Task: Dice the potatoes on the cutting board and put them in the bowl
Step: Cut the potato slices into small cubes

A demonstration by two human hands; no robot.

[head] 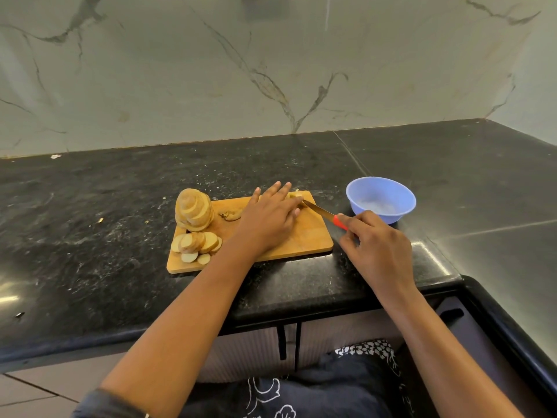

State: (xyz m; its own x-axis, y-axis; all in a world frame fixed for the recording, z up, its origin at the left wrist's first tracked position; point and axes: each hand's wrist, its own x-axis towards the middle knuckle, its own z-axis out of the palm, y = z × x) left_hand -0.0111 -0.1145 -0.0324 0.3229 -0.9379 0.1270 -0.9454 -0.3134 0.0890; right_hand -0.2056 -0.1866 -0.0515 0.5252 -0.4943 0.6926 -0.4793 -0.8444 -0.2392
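Potatoes [194, 210] lie sliced into rounds on the left part of the cutting board [301, 239]. One leaning stack stands at the far left corner, and a fanned row of slices [196, 244] lies by the near left edge. I judge they are kept to that side so that the right half of the board is free as the working spot.

There the left hand [268, 217] lies palm down with its fingers straight, pressing a small potato piece [294, 195] flat at the far right corner. It pins the piece without curling round it, most likely to stop it sliding under the blade.

The right hand [376, 245] holds the knife [319, 210] by its red handle [340, 222], with fingers and thumb pinched round it. This grip sits off the board's right edge, over the tabletop [120, 206]. The blade reaches far and left toward the piece, its tip touching or just beside the left hand's fingers; I cannot tell which.

So the piece being cut lies to the far left of the grip, at the blade's other end. The stacks lie well apart from it, beyond the left hand.

The blue bowl [361, 211] stands just right of the board, near the knife hand, handy for taking the dice. I can make out no potato in it. A brown scrap [230, 215] lies mid-board.
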